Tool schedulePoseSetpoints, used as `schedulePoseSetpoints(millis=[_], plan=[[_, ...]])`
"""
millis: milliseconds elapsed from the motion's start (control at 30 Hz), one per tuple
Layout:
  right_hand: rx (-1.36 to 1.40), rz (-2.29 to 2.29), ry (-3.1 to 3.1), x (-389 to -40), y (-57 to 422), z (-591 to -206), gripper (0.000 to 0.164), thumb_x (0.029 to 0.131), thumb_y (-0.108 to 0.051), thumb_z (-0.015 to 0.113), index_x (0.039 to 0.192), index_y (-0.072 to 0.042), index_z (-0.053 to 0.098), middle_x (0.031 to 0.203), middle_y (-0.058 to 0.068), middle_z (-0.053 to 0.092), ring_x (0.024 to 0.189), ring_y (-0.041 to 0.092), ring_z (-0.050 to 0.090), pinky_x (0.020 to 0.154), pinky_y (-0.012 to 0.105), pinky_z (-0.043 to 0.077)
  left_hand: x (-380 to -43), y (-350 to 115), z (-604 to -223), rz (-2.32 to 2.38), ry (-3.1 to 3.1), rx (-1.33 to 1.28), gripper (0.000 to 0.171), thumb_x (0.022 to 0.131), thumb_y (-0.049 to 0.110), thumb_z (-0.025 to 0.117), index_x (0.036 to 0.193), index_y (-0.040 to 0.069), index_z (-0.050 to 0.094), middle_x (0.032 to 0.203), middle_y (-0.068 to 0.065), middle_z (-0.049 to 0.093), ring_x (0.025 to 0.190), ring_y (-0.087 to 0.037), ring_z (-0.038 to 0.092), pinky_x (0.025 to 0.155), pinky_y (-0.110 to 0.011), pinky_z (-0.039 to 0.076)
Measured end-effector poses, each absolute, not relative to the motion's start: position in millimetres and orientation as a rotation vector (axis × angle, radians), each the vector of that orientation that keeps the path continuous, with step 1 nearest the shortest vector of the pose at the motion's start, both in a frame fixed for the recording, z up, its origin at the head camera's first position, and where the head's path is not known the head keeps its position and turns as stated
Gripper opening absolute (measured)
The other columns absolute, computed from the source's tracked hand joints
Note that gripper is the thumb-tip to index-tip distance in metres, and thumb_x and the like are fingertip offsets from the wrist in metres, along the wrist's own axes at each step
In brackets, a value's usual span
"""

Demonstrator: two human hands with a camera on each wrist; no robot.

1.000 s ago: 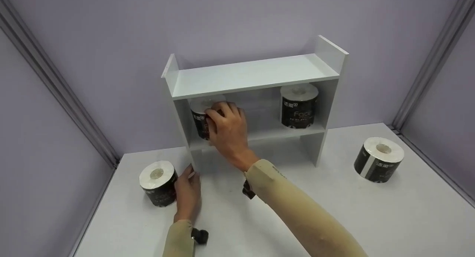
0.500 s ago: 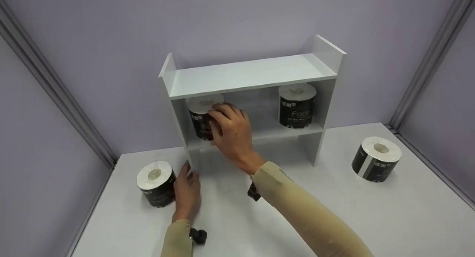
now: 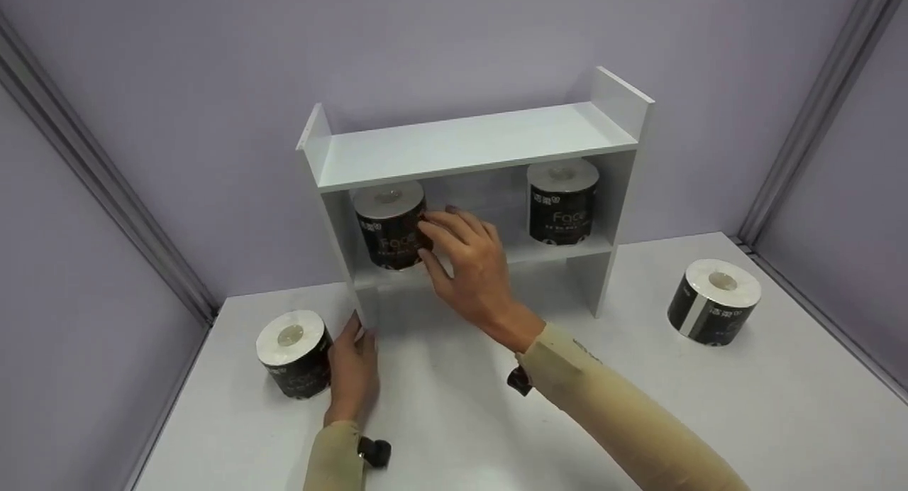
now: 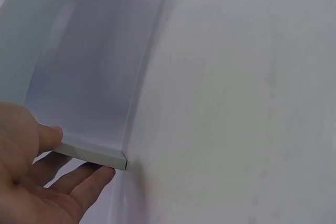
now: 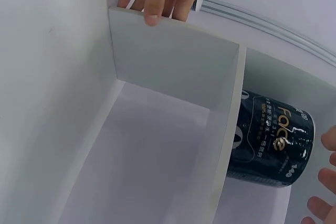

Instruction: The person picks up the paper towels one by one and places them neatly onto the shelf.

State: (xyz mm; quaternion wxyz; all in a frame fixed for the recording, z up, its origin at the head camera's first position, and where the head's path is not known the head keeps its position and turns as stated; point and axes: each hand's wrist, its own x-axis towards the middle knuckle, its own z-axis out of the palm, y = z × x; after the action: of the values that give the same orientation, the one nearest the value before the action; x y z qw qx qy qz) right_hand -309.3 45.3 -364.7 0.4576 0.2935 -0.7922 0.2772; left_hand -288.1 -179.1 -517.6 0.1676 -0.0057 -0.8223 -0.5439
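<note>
A white two-tier shelf (image 3: 461, 147) stands on the table against the back wall. My left hand (image 3: 352, 377) pinches the lower front edge of its left side panel, thumb on one face and fingers on the other, as the left wrist view shows. On the middle board at the left stands a toilet paper roll (image 3: 389, 228) in a dark wrapper. My right hand (image 3: 474, 267) is just right of this roll, fingers loosely bent. In the right wrist view a gap shows between its fingertips (image 5: 328, 179) and the roll's wrapper (image 5: 273, 137). A second toilet paper roll (image 3: 562, 207) stands at the board's right end.
Left of my left hand a toilet paper roll (image 3: 294, 356) stands on the white table (image 3: 454, 420). Another roll (image 3: 713, 303) is on the table at the right. Purple-grey panels with metal corner posts (image 3: 809, 122) enclose the table at the back and sides.
My right hand has drawn back to the right from the left roll on the shelf, letting go of it and uncovering its front. My left hand keeps its hold on the side panel.
</note>
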Motion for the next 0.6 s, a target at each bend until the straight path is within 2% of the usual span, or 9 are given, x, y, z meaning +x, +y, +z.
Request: schedulePoseSetpoints(millis=[133, 400, 600], plan=[[0.764, 0.644, -1.956, -303.0, 58.6, -367.0, 0.032, 0.097, -0.017, 0.081, 0.128, -0.012, 0.076, 0.136, 0.007, 0.072, 0.135, 0.033, 0.062, 0.109, 0.053, 0.053, -288.7, -179.8, -515.8, -1.554, -2.330, -0.037, 0.056, 0.112, 0.006, 0.052, 0.166, 0.012, 0.040, 0.166, -0.018, 0.046, 0.143, -0.038, 0.057, 0.117, -0.046, 0.052], [0.781, 0.619, -1.964, -294.8, 80.4, -366.5, 0.032, 0.095, -0.015, 0.083, 0.126, -0.011, 0.076, 0.136, 0.010, 0.071, 0.134, 0.035, 0.062, 0.110, 0.054, 0.052, -288.8, -178.5, -515.2, -1.533, -2.348, -0.017, 0.055, 0.112, 0.007, 0.052, 0.165, 0.011, 0.040, 0.165, -0.019, 0.047, 0.142, -0.039, 0.058, 0.118, -0.046, 0.052], [0.805, 0.632, -1.968, -286.8, 92.0, -366.0, 0.030, 0.099, -0.019, 0.079, 0.127, -0.011, 0.076, 0.137, 0.009, 0.071, 0.136, 0.033, 0.061, 0.113, 0.053, 0.051, -288.0, -178.1, -517.9, -1.533, -2.341, 0.004, 0.054, 0.111, 0.006, 0.053, 0.164, 0.008, 0.041, 0.163, -0.022, 0.049, 0.142, -0.040, 0.058, 0.118, -0.047, 0.052]])
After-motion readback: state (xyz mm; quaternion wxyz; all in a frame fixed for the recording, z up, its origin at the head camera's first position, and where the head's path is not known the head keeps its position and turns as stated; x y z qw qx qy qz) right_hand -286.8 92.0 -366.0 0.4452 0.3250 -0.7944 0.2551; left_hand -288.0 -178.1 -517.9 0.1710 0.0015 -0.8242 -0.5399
